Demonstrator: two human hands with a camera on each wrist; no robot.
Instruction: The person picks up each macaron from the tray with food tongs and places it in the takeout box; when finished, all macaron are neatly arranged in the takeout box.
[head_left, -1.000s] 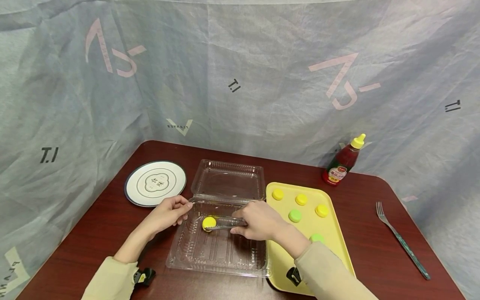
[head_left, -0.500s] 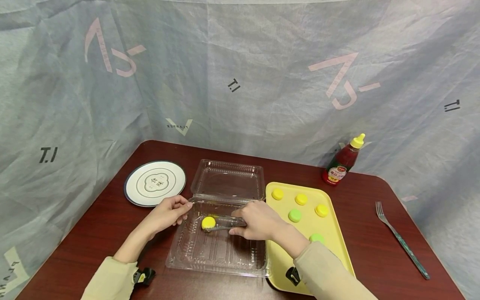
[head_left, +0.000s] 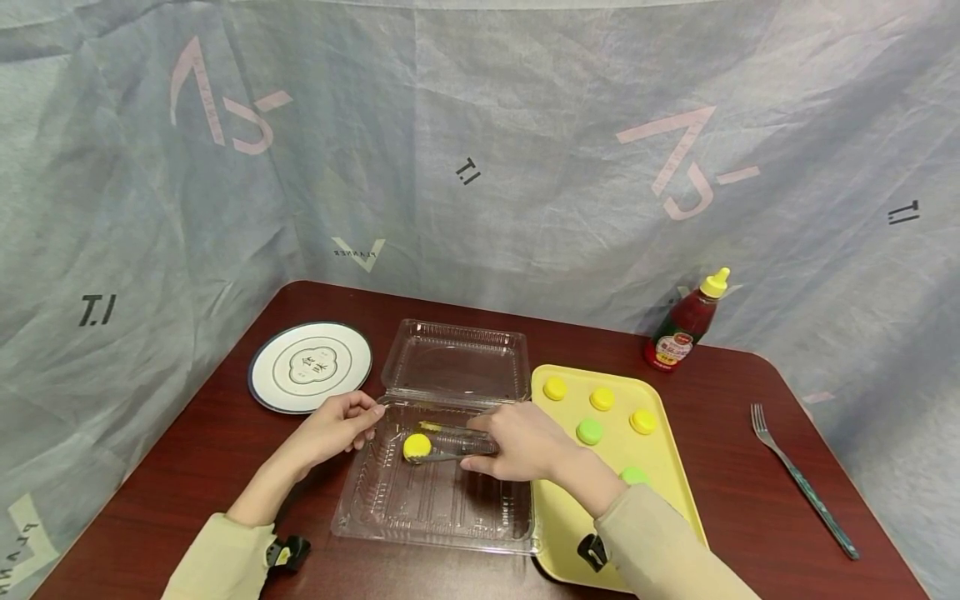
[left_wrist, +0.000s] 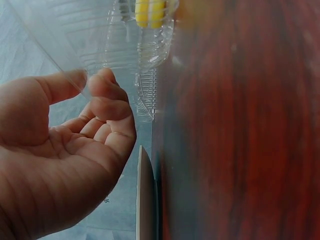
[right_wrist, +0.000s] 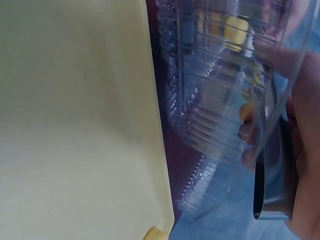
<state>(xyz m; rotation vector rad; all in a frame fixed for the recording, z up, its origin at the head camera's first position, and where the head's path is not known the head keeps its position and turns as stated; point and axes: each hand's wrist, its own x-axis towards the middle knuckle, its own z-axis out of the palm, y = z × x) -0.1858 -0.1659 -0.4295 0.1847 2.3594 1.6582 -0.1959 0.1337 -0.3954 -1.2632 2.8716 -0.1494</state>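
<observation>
A yellow macaron (head_left: 417, 448) sits in the left part of a clear plastic clamshell box (head_left: 423, 510), whose lid lies folded back. My right hand (head_left: 525, 442) grips metal tongs (head_left: 450, 456) over the box. The tongs' arms are spread, the near tip beside the macaron and the far tip apart from it. In the right wrist view the bent end of the tongs (right_wrist: 276, 192) lies against my palm. With thumb and forefinger, my left hand (head_left: 335, 429) pinches the box's left rim; the left wrist view shows the thumb and fingers (left_wrist: 111, 110) on either side of the plastic.
Right of the box, touching or nearly so, lies a yellow tray (head_left: 678, 500) with several yellow and green macarons (head_left: 589, 431). A white plate (head_left: 277, 367) lies at back left. A sauce bottle (head_left: 682, 329) stands at back right, a fork (head_left: 802, 479) at far right.
The tongs have spread: their far arm has swung away from the macaron, which stays in the box. The left hand keeps its place on the rim.
</observation>
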